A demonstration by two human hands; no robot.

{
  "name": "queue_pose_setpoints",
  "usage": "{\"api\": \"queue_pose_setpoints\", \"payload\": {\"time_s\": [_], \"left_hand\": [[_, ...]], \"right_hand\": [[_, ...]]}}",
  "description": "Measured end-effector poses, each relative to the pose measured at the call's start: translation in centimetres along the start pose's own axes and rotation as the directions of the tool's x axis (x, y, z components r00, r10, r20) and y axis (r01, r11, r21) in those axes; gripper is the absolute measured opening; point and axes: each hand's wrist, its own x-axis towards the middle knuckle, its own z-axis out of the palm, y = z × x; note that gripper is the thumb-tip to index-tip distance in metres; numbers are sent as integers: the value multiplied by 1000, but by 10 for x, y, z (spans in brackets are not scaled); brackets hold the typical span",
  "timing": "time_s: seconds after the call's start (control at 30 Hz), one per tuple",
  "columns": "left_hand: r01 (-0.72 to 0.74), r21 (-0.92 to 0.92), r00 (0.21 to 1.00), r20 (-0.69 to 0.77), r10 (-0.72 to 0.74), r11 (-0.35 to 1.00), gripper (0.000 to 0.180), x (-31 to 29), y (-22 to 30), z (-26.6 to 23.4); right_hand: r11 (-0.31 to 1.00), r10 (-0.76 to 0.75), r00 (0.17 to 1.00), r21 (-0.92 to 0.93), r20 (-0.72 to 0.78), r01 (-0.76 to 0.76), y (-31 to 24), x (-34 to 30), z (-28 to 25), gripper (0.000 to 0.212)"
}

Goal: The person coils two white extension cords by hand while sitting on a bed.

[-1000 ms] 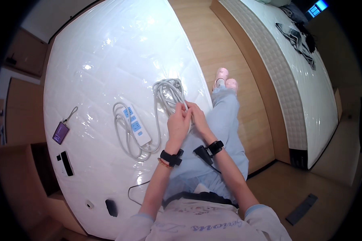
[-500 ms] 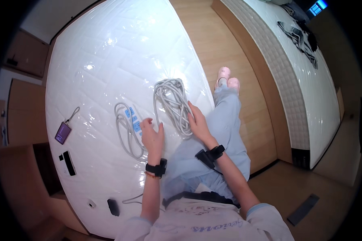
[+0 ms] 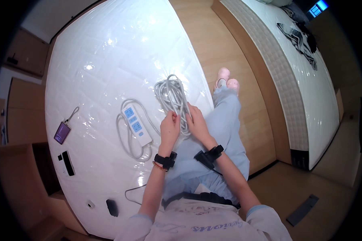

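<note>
A long grey cord [image 3: 169, 90] lies gathered in a bundle of loops on the plastic-covered mattress, close to my legs. My left hand [image 3: 170, 127] is at the bundle's near left side, its fingers curled in a pinch on the cord. Along the right edge, my right hand [image 3: 198, 125] grips the loops, thumb toward the inside; part of its hold is hidden. Left of the bundle rests a white power strip [image 3: 145, 139] with blue socket faces. Slack cord curves around both sides of the strip.
Farther left on the mattress [image 3: 96, 48] lie a purple device with a strap [image 3: 62, 132], a phone-like black-and-white object [image 3: 68, 163] and a small black object [image 3: 112, 207]. Across a strip of wooden floor [image 3: 251, 104] stands another plastic-wrapped mattress [image 3: 293, 80], with clothing on it.
My left hand has moved right, from over the power strip to the cord bundle, and its fingers have closed. The strip is now uncovered. My right hand stays on the bundle, whose loops have shifted slightly.
</note>
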Motion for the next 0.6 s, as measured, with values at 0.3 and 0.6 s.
{"api": "queue_pose_setpoints", "payload": {"time_s": [0.3, 0.6], "left_hand": [[334, -429, 932, 286, -224, 840, 15, -9, -23, -14], [481, -82, 876, 6, -482, 873, 24, -30, -43, -50]], "right_hand": [[909, 134, 991, -397, -10, -127, -33, 7, 18, 73], [885, 155, 988, -442, -20, -148, -24, 2, 20, 69]]}}
